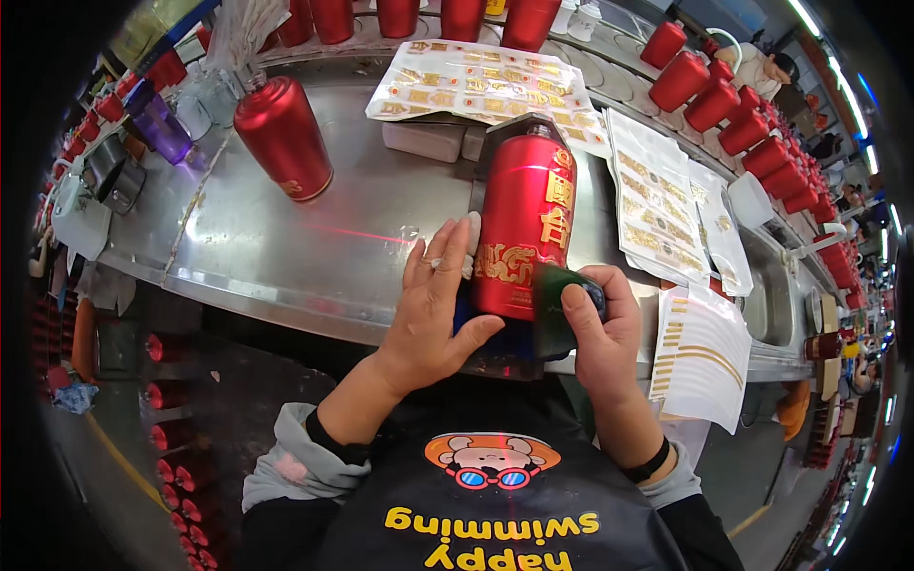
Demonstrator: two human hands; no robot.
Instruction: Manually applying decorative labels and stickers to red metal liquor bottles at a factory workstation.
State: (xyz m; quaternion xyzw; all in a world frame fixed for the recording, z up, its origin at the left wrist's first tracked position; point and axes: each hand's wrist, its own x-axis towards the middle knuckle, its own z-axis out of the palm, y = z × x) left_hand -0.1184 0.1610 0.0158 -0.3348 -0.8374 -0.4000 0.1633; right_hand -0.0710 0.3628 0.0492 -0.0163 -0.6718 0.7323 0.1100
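A red bottle [519, 224] with gold characters and a gold dragon lies tilted in a dark holder [533, 122], its base toward me. My left hand [428, 309] rests along the bottle's left side, fingers stretched out and thumb apart near its base. White coverings show on some fingertips, and it grips nothing. My right hand [609, 328] is closed on a dark green scraper [554, 306], thumb on top. The scraper's blurred blade lies against the bottle's lower right side. Part of the scraper is hidden in my palm.
Another red bottle [284, 138] stands left on the metal table [286, 257]. Sheets of gold decals lie behind [481, 81] and right [657, 195], with a striped decal sheet [703, 352] at the near right. A conveyor [619, 71] carries red bottles. A sink [769, 309] lies at right.
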